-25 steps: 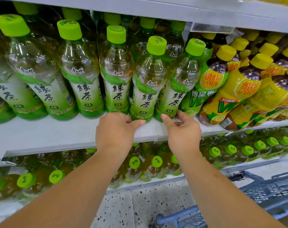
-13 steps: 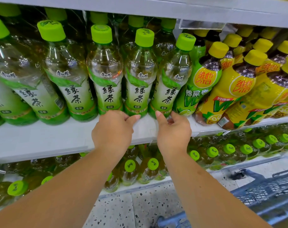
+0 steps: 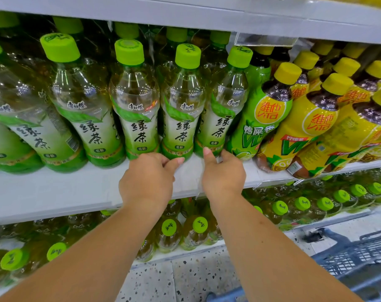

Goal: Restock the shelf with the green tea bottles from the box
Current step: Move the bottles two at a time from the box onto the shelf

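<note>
Green tea bottles with light-green caps stand in rows on the white shelf. My left hand is at the shelf's front edge, its curled fingers at the foot of a front-row bottle and its thumb under the neighbouring bottle. My right hand pinches the base of the rightmost green tea bottle, thumb on its front and fingers round its right side. The box is out of view.
Yellow and green lemon tea bottles fill the shelf to the right, touching the green tea row. A lower shelf holds more green-capped bottles. A blue shopping cart stands on the speckled floor at bottom right. Another shelf board runs just above the caps.
My hands have drawn closer together at the bottle bases. The front green tea bottles, tilted before, stand more upright and tighter together.
</note>
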Available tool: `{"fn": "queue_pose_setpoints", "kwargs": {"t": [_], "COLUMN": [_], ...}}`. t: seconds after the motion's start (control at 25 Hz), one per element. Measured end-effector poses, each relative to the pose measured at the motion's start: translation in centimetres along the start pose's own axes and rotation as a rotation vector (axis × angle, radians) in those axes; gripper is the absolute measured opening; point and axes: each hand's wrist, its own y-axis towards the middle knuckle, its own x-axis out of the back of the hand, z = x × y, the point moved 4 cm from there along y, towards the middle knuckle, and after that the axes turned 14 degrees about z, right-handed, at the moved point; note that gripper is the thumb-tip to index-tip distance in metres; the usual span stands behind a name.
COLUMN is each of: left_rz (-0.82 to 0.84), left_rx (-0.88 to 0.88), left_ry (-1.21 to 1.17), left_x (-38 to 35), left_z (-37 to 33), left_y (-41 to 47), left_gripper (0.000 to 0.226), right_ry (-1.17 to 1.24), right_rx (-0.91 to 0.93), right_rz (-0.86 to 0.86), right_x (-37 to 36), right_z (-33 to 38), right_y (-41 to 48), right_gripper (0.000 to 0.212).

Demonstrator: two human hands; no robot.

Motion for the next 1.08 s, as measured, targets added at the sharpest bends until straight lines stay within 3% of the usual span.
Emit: {"fn": "queue_pose_setpoints", "kwargs": {"t": [0.24,0.72,1.08], "left_rz": [0.015,0.015,0.130], "left_rx": [0.019,0.045,-0.020], "left_ry": [-0.010,-0.005,-0.121], "left_x": [0.0,-0.5,0.1], "left_z": [0.1,0.4,0.6], "left_y": [0.4,0.5,0.3], "left_gripper": [0.046,0.046,0.023], "right_ry": [-0.149,-0.214,-0.021], "right_rx": [-0.012,-0.029,-0.002], "right_rz": [-0.029,-0.028,0.106], "right_x": [0.0,0.0,1.0], "right_z": [0.3,0.3,0.3], "right_y": [-0.1,-0.6,0.0], "right_gripper": [0.054,0.046,0.056]}}
